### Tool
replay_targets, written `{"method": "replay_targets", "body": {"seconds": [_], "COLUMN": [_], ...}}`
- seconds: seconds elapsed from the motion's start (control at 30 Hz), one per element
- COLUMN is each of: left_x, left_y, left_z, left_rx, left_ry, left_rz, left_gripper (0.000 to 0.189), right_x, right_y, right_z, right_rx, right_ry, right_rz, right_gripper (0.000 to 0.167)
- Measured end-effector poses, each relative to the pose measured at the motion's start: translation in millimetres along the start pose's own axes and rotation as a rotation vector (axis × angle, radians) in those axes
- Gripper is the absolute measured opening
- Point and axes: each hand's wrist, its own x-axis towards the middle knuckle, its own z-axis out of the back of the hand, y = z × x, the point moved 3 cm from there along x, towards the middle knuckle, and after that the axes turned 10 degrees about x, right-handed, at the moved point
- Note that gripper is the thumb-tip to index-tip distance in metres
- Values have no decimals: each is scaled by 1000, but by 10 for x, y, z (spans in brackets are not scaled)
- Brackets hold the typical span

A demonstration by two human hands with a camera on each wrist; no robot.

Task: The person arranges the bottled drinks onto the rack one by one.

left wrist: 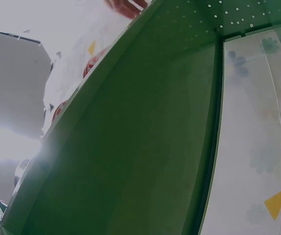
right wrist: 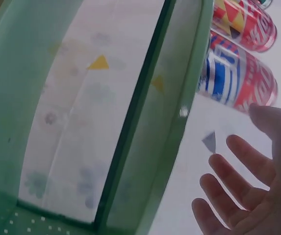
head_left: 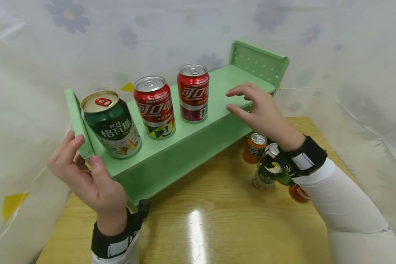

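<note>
A green shelf (head_left: 171,146) carries three cans on its top board. At its left end stands a green kvass can (head_left: 113,126); a red cola can (head_left: 155,110) comes after it, then another red cola can (head_left: 194,93). My left hand (head_left: 92,179) is at the shelf's left end panel (head_left: 79,124), fingertips by its front corner and thumb just right of it. Beyond the right-hand cola can, my right hand (head_left: 260,112) hovers over the top board with thumb and fingers apart, holding nothing. The right wrist view shows its spread fingers (right wrist: 233,196) near a red can (right wrist: 238,73).
Several more cans are grouped on the wooden table (head_left: 217,220) under my right wrist, among them an orange can (head_left: 255,148) and a green kvass can (head_left: 265,178). A dotted end panel (head_left: 259,62) closes the shelf's right side. Pale flowered sheeting (head_left: 191,29) hangs behind.
</note>
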Motion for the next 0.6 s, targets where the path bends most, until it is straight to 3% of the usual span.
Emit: {"method": "replay_targets", "body": {"seconds": [0.13, 0.3, 0.43, 0.6], "left_x": [8, 4, -1, 5], "left_y": [9, 6, -2, -14], "left_z": [-1, -16, -17, -13], "left_rx": [-14, -15, -12, -15], "left_ry": [-14, -13, -15, -26], "left_rz": [-4, -7, -12, -9], "left_gripper": [32, 32, 32, 32], "right_x": [-207, -492, -701, -913], "right_y": [-126, -297, -445, -631], "right_z": [132, 284, 322, 267], "right_rx": [-32, -17, -31, -98], "right_ry": [-91, -145, -152, -128], "right_rz": [23, -126, -227, -244], "right_gripper": [26, 25, 28, 29]}}
